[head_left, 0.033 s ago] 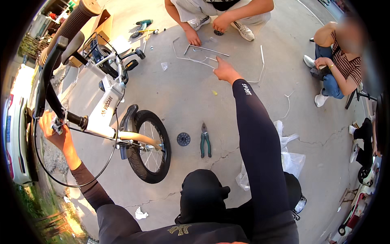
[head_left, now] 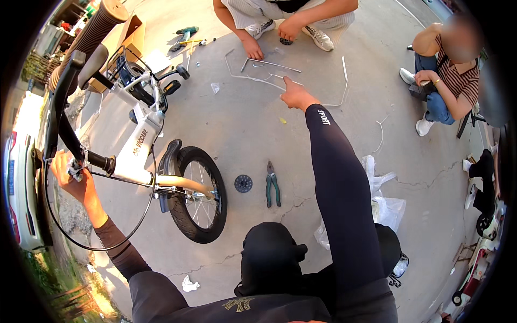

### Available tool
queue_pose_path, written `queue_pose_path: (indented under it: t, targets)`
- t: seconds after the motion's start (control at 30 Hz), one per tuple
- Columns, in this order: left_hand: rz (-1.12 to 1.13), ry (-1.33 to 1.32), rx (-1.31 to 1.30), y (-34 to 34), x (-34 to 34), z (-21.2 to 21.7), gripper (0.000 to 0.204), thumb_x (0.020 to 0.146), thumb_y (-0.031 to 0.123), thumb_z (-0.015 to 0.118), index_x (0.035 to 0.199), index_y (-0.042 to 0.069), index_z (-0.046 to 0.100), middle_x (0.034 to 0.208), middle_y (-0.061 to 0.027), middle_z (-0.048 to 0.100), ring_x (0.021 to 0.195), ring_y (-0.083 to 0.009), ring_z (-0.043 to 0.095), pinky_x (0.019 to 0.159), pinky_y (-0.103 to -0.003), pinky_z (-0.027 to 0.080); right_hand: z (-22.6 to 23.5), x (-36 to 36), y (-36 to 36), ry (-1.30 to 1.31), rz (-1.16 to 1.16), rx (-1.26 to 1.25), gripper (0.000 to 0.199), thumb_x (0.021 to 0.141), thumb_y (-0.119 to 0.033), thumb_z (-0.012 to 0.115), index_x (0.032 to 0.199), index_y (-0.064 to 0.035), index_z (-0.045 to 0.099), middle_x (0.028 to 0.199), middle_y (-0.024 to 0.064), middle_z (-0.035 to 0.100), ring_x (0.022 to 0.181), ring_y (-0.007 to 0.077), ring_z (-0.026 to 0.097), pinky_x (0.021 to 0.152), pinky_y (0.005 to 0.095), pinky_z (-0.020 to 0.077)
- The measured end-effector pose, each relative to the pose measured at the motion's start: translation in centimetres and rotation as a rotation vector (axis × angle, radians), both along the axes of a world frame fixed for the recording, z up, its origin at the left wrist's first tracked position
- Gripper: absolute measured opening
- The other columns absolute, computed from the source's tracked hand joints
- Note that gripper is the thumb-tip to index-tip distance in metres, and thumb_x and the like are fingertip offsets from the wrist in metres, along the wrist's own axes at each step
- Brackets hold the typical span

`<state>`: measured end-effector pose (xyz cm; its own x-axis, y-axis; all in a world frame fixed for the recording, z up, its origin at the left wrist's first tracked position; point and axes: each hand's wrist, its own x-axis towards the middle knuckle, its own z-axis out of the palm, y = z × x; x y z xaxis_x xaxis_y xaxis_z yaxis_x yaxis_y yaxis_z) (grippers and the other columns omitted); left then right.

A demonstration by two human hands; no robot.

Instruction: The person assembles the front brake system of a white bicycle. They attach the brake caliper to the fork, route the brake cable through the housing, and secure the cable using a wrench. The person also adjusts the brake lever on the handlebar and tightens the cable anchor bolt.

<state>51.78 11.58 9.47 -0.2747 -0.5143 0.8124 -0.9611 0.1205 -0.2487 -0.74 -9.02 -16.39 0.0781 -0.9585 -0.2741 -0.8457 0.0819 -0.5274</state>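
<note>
The left hand [head_left: 72, 177] is wrapped tight around the near end of the black handlebar [head_left: 59, 116] of a white small-wheeled bicycle [head_left: 141, 144] that stands on the grey concrete floor [head_left: 253, 134] at the person's left. The bar's long axis runs from that fist up and away toward the top left, while the frame stretches away toward the upper middle; the black-tyred front wheel [head_left: 198, 195] points down toward the person. A thin black cable [head_left: 107, 237] loops below the grip. The right hand [head_left: 295, 97] is stretched well forward with one finger pointing out and the rest curled in, holding nothing, just short of thin bent silver metal rods [head_left: 269, 72] lying on the floor. Green-handled pliers [head_left: 273, 184] and a small dark toothed disc [head_left: 243, 183] lie beside the wheel. The bicycle's rear half is crowded and hard to make out.
</note>
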Motion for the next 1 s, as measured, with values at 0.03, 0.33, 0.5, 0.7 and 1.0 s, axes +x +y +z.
queue_pose_path:
  t: [0.03,0.33,0.5,0.7,1.0]
  targets:
    - [-0.022,0.044,0.001,-0.1,0.0,0.2,0.02,0.084,0.009,0.069,0.1,-0.004,0.067,0.112,-0.02,0.066,0.11,-0.0369,0.059,0.097,-0.046,0.047,-0.2,-0.2,0.9,0.003,0.001,0.138,0.054,0.089,-0.013,0.054,0.142,-0.0067,0.045,0.129,0.0265,0.062,0.119,0.0414,0.061,0.1,0.0475,0.0501]
    - [0.011,-0.032,-0.059,-0.1,-0.2,0.0,0.023,0.082,-0.002,0.068,0.104,-0.001,0.066,0.113,-0.0165,0.067,0.109,-0.0347,0.061,0.099,-0.045,0.047,-4.2,-1.3,2.3,-0.219,-0.037,0.169,0.061,0.091,-0.024,0.061,0.142,0.0021,0.042,0.121,0.0236,0.064,0.107,0.0312,0.065,0.085,0.0416,0.0544]
    - [0.121,-0.132,-0.026,0.4,-1.4,0.5,0.04,0.08,-0.003,0.071,0.118,0.002,0.064,0.122,-0.0149,0.066,0.12,-0.0342,0.058,0.106,-0.045,0.043,-6.1,-1.4,2.9,-0.748,-0.295,0.355,0.084,0.093,-0.031,0.067,0.154,0.0064,0.023,0.135,0.0214,0.055,0.107,0.0249,0.065,0.081,0.0393,0.0545]
    - [0.234,-0.014,0.118,4.0,-3.0,-0.5,0.059,0.091,0.006,0.065,0.145,0.005,0.041,0.159,-0.0158,0.032,0.146,-0.0365,0.033,0.116,-0.043,0.035,-7.5,0.6,0.9,-0.651,-0.42,-0.08,0.093,0.091,-0.05,0.063,0.149,0.0122,0.026,0.144,0.0354,0.044,0.138,0.0477,0.041,0.114,0.0493,0.0352]
    - [0.566,1.226,0.71,19.3,-9.2,-11.9,0.057,0.098,0.024,0.061,0.146,-0.001,0.042,0.149,-0.0215,0.045,0.139,-0.0322,0.044,0.115,-0.042,0.034,-5.4,5.2,-3.0,-0.476,-0.046,-0.224,0.087,0.094,-0.055,0.06,0.144,0.0101,0.033,0.14,0.032,0.051,0.13,0.0422,0.053,0.103,0.045,0.0444]
